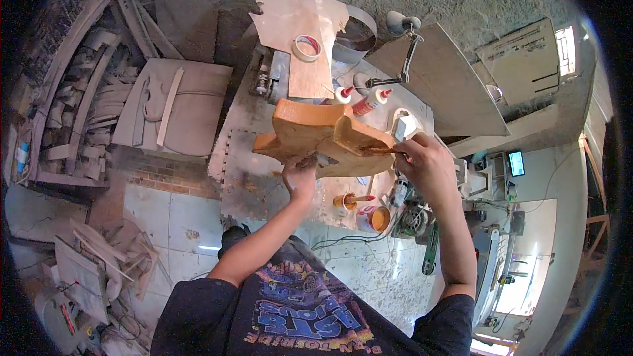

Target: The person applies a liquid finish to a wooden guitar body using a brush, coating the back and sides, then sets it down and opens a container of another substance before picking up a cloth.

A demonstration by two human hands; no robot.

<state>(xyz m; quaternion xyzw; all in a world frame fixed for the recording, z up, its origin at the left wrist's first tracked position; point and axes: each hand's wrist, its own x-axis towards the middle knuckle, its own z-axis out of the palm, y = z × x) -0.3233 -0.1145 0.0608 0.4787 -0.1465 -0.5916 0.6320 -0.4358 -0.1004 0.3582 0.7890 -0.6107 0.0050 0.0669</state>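
Note:
A curved, orange-brown wooden piece (313, 115) with several lobes is held up over the workbench. Beneath its near edge, my left hand (301, 177) grips it, with the fingers partly hidden by the wood. At the piece's right tip my right hand (422, 158) is closed in a pinch. Something thin and dark shows by its fingertips against the wood, too small to name. Nearer me stand a small cup of orange-brown paste (341, 202) with a red-tipped stick (359, 199) across it, and an open can (374, 219) of similar orange-brown stuff.
Two red-capped glue bottles (372, 102) stand behind the wooden piece. A tape roll (306, 47) lies on thin boards at the back of the bench (237, 158). A jointed lamp (407, 53) rises at the back right. Cables trail near a power tool (412, 217); wood offcuts (109, 257) crowd the left floor.

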